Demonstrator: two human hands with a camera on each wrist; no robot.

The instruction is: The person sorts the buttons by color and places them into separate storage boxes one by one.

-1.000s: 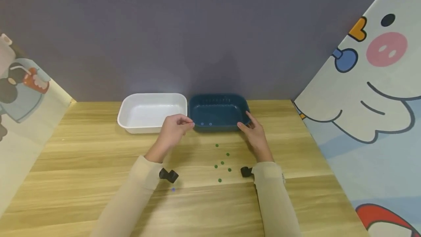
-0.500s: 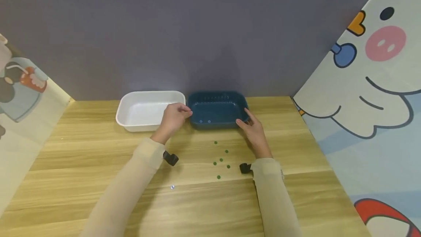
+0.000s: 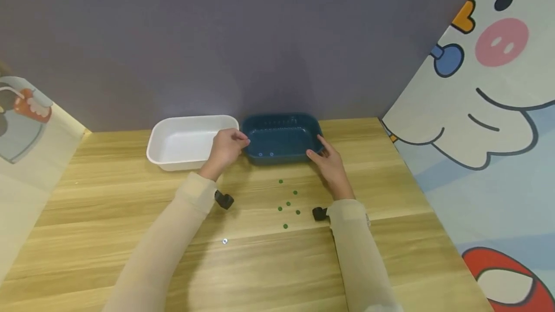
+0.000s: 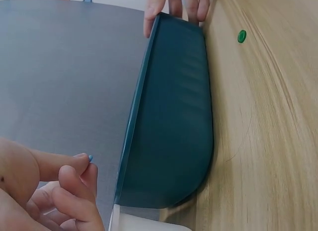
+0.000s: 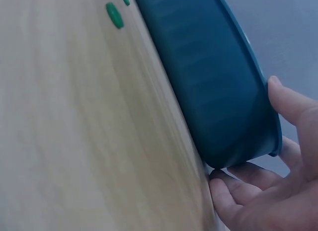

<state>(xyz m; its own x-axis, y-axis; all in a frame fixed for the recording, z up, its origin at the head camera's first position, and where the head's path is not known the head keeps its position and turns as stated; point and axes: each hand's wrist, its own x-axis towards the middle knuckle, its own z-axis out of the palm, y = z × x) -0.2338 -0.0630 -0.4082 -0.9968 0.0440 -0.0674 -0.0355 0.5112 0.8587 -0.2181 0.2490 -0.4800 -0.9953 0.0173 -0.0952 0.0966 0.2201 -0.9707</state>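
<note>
My left hand (image 3: 226, 149) is above the gap between a white basin (image 3: 175, 164) and a dark teal basin (image 3: 284, 159). Between its thumb and forefinger it pinches a small light-blue button (image 4: 90, 158), of which only an edge shows in the left wrist view. My right hand (image 3: 331, 167) holds the teal basin by its right front corner, thumb at the rim and fingers curled under the end wall. Two small pale-blue buttons (image 3: 260, 154) lie inside the teal basin near its front wall.
Several green buttons (image 3: 295, 192) lie scattered on the wooden table (image 3: 264, 273) in front of the teal basin. A pale-blue button (image 3: 225, 241) lies closer to me, left of them. A grey wall (image 3: 243, 37) stands right behind both basins.
The head view has shifted slightly, so the whole scene sits a little higher and further left. My left hand stays by the teal basin's left rim, still pinching; the right hand keeps its hold.
</note>
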